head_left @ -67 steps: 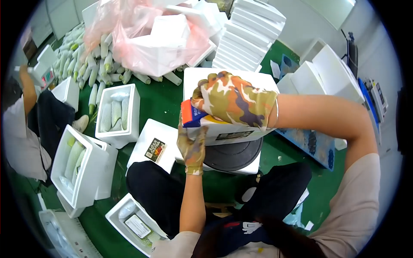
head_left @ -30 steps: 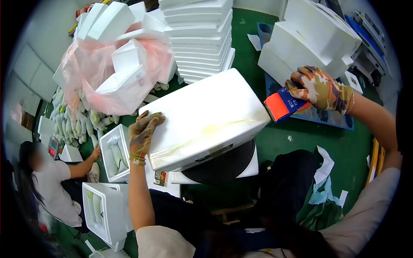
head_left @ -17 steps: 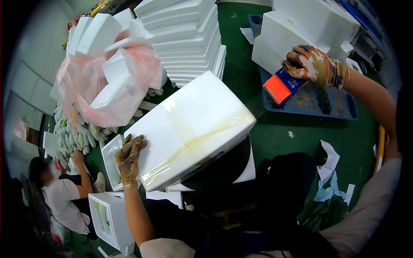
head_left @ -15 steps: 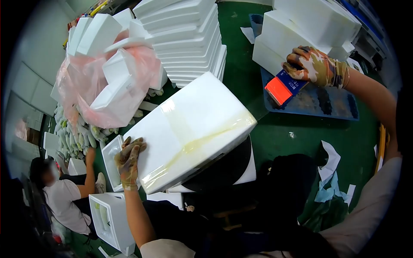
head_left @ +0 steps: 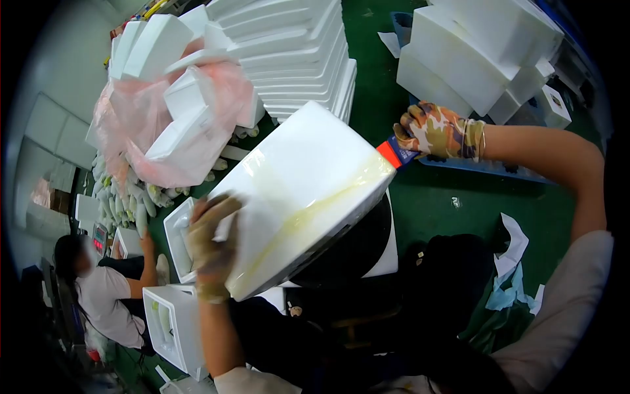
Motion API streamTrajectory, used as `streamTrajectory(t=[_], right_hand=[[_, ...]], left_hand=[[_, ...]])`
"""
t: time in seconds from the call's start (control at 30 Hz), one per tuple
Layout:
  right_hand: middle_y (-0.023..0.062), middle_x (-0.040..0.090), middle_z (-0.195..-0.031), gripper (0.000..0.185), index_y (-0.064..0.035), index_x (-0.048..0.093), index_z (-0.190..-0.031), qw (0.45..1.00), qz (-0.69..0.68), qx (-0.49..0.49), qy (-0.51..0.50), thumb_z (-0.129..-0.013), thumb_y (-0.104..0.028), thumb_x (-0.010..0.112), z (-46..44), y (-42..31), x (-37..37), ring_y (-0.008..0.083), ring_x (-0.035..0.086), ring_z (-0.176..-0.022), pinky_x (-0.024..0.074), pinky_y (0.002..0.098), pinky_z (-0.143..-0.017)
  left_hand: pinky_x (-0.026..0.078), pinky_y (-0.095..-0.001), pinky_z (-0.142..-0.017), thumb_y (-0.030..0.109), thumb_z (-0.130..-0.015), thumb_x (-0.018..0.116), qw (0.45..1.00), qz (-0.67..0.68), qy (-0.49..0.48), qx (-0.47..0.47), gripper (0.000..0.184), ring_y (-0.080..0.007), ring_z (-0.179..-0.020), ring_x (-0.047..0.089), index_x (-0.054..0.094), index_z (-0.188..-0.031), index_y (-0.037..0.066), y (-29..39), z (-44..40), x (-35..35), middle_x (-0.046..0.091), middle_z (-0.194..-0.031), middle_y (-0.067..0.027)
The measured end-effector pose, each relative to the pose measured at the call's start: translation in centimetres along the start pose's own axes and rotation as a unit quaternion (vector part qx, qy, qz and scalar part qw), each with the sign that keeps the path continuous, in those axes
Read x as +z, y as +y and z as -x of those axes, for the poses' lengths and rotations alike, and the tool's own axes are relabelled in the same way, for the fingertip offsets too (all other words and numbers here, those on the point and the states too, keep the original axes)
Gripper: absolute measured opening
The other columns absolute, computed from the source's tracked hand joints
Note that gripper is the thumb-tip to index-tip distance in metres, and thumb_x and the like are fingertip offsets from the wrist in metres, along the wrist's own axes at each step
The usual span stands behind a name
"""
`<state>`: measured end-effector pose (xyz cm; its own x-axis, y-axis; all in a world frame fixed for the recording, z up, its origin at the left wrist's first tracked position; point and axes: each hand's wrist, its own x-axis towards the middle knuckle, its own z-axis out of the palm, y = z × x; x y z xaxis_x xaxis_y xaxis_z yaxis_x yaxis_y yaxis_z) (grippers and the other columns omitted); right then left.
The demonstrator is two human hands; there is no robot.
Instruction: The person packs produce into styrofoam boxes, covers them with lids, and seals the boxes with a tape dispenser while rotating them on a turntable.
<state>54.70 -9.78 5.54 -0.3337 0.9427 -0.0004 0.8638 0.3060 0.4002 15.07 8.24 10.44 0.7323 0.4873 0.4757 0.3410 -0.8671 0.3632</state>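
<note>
Right grip (head_left: 438, 131) clamps the tape dispenser (head_left: 401, 153) right at the white box (head_left: 305, 177)'s far-right corner; left grip (head_left: 215, 244), blurred by its left end, spread or pressed, can't tell!

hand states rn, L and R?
Left hand: motion-blurred at the foam box; open or closed can't be told.
Right hand: closed, holding the tape dispenser.

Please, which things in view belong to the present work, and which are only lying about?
Probably in use:
white rectangular foam box
blue-and-orange tape dispenser, in the right hand
round black disc under the box

Apparently lying about:
curled white paper-like scrap
crumpled light-blue scrap
</note>
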Motion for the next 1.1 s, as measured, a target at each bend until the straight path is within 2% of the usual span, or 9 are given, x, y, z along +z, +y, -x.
streamTrajectory(t=[0.13, 0.17, 0.37, 0.5, 0.67, 0.83, 0.9, 0.97, 1.1], right_hand=[[0.0111, 0.054, -0.096, 0.036, -0.0111, 0.051, -0.108, 0.994, -0.087, 0.063, 0.006, -0.084, -0.038, 0.051, -2.4, 0.3, 1.8, 0.0279, 0.053, -0.099, 0.0458, 0.0412, -0.078], [0.0087, 0.059, -0.095, 0.021, -0.0137, 0.057, -0.093, 0.905, -0.404, 0.114, -0.074, -0.084, -0.033, 0.055, -2.8, -0.2, 2.3, 0.0240, 0.056, -0.095, 0.0468, 0.0385, -0.078], [0.0074, 0.061, -0.086, 0.013, -0.0171, 0.063, -0.082, 0.991, -0.116, 0.045, -0.045, -0.073, -0.027, 0.064, 1.5, -2.9, 8.0, 0.0245, 0.061, -0.080, 0.0495, 0.0385, -0.074], [0.0152, 0.063, -0.098, 0.030, -0.0088, 0.060, -0.107, 0.927, -0.101, 0.346, -0.102, -0.077, -0.010, 0.058, 12.4, -0.8, 7.1, 0.0307, 0.063, -0.095, 0.0502, 0.0387, -0.083], [0.0222, 0.061, -0.110, 0.061, 0.0006, 0.048, -0.124, 0.806, -0.326, 0.480, 0.117, -0.067, -0.008, 0.067, 17.8, 1.9, 9.0, 0.0377, 0.059, -0.103, 0.0474, 0.0374, -0.090], [0.0172, 0.057, -0.118, 0.042, -0.0023, 0.049, -0.124, 0.064, -0.943, 0.131, 0.298, -0.089, -0.021, 0.062, 2.9, -7.0, -0.7, 0.0274, 0.058, -0.108, 0.0513, 0.0370, -0.090], [0.0163, 0.059, -0.113, 0.042, -0.0017, 0.053, -0.118, 0.123, -0.938, 0.066, 0.317, -0.085, -0.024, 0.067, -2.4, -8.5, 1.1, 0.0274, 0.059, -0.103, 0.0473, 0.0361, -0.095], [0.0120, 0.063, -0.106, 0.037, -0.0045, 0.055, -0.116, 0.372, -0.821, 0.186, 0.392, -0.086, -0.021, 0.067, -4.1, -10.4, 1.0, 0.0267, 0.059, -0.103, 0.0437, 0.0349, -0.100], [0.0085, 0.064, -0.107, 0.026, -0.0060, 0.061, -0.108, 0.257, -0.835, 0.131, 0.468, -0.086, -0.019, 0.067, -4.0, -13.6, 1.6, 0.0253, 0.058, -0.111, 0.0430, 0.0358, -0.101]], left_hand=[[0.044, -0.0382, -0.093, 0.007, -0.082, 0.060, 0.968, 0.091, -0.110, 0.207, 0.026, -0.0260, -0.103, 0.057, 0.062, -0.108, 0.007, 10.7, -7.4, 7.5, 0.063, -0.104, -0.0102], [0.042, -0.0384, -0.091, 0.010, -0.081, 0.059, 0.953, 0.038, -0.115, 0.277, 0.017, -0.0274, -0.095, 0.058, 0.063, -0.098, 0.006, 10.9, -8.6, 10.4, 0.062, -0.092, -0.0106], [0.050, -0.0410, -0.065, 0.027, -0.070, 0.063, 0.897, -0.159, -0.374, 0.176, 0.013, -0.0266, -0.071, 0.065, 0.067, -0.072, 0.014, 12.5, -12.0, 18.2, 0.064, -0.069, -0.0102], [0.043, -0.0543, -0.081, 0.021, -0.079, 0.064, 0.791, -0.307, -0.486, 0.209, 0.032, -0.0244, -0.108, 0.059, 0.069, -0.110, 0.017, 18.5, -10.0, 25.4, 0.063, -0.121, -0.0048], [0.044, -0.0359, -0.094, 0.028, -0.082, 0.059, 0.801, 0.240, -0.532, 0.133, 0.032, -0.0245, -0.110, 0.058, 0.065, -0.110, 0.014, 17.6, 2.7, 27.6, 0.064, -0.112, -0.0082], [0.037, -0.0389, -0.102, 0.016, -0.093, 0.046, 0.998, 0.053, -0.020, -0.023, 0.039, -0.0347, -0.110, 0.054, 0.047, -0.128, -0.001, 12.7, 0.6, 3.7, 0.058, -0.119, -0.0182], [0.030, -0.0414, -0.108, 0.022, -0.090, 0.053, 0.989, -0.077, -0.114, 0.046, 0.055, -0.0376, -0.132, 0.036, 0.038, -0.136, -0.004, 7.8, 1.5, 6.0, 0.037, -0.142, -0.0236], [0.028, -0.0429, -0.110, 0.029, -0.089, 0.056, 0.983, -0.099, -0.153, 0.015, 0.063, -0.0383, -0.133, 0.034, 0.034, -0.138, -0.004, 6.6, 3.6, 4.1, 0.032, -0.144, -0.0254], [0.035, -0.0442, -0.104, 0.025, -0.086, 0.062, 0.984, -0.150, -0.084, -0.042, 0.063, -0.0398, -0.125, 0.044, 0.036, -0.136, -0.004, -1.5, 9.8, -2.1, 0.039, -0.140, -0.0252]])
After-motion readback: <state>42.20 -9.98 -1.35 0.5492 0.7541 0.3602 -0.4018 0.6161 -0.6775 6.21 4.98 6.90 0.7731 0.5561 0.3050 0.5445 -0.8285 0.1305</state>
